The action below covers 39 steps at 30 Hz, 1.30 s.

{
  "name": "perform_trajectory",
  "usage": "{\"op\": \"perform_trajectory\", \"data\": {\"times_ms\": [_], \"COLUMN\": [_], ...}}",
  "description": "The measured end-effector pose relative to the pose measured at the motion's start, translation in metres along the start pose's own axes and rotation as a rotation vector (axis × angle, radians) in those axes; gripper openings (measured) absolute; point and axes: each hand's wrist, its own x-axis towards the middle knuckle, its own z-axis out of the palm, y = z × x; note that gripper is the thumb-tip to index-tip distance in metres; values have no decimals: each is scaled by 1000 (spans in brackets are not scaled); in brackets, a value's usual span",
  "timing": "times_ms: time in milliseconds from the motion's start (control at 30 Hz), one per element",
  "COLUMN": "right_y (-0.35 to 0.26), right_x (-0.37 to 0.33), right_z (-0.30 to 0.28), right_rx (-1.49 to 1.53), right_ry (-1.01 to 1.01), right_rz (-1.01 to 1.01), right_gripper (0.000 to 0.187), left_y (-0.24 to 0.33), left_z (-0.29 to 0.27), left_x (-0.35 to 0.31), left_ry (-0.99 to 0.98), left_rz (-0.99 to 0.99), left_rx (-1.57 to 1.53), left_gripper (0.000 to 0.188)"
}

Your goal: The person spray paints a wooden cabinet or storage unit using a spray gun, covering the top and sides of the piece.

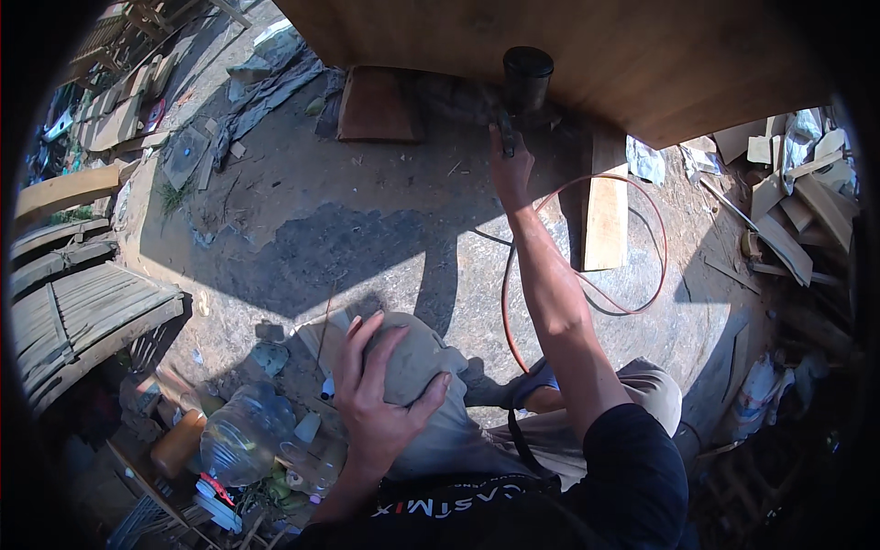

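My right arm reaches far forward, and my right hand (512,170) is closed round the handle of a spray gun (528,81) with a dark round cup on top. The gun is close to the lower part of a large brown wooden panel (605,55); its nozzle is hidden. A reddish air hose (662,240) loops over the ground beside my right forearm. Above my bent left knee (412,362), my left hand (378,399) is empty, its fingers spread and slightly curled. Whether it touches the knee, I cannot tell.
A wooden block (374,105) and a pale board (606,215) lie under the panel's edge. Scrap wood (816,206) is heaped at the right. Slatted wood (87,316) stands at the left, near a large clear plastic bottle (240,440) among litter.
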Motion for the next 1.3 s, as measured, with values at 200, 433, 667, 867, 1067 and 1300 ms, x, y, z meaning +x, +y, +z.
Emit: {"op": "perform_trajectory", "data": {"times_ms": [200,433,667,867,1067,1300], "right_y": [-10,-54,-101,-90,-49,40], "right_x": [3,-2,-9,-12,-20,1], "right_z": [72,140,201,201,80,-79], "right_rx": [62,67,35,125,191,-4], "right_ry": [39,-70,-164,-60,64,386], "right_rz": [-183,-149,-99,-201,79,269], "right_gripper": [45,42,58,55,41,42], "left_y": [-12,-24,-31,-42,-41,-22], "left_z": [-12,-30,-35,-28,-19,13], "left_x": [-8,-19,-25,-19,1,30], "left_ry": [17,31,59,55,2,-135], "left_rz": [-39,-108,-147,-152,-86,75], "left_rx": [11,-16,-33,-95,-31,-18], "left_gripper": [62,62,62,64,64,63]}}
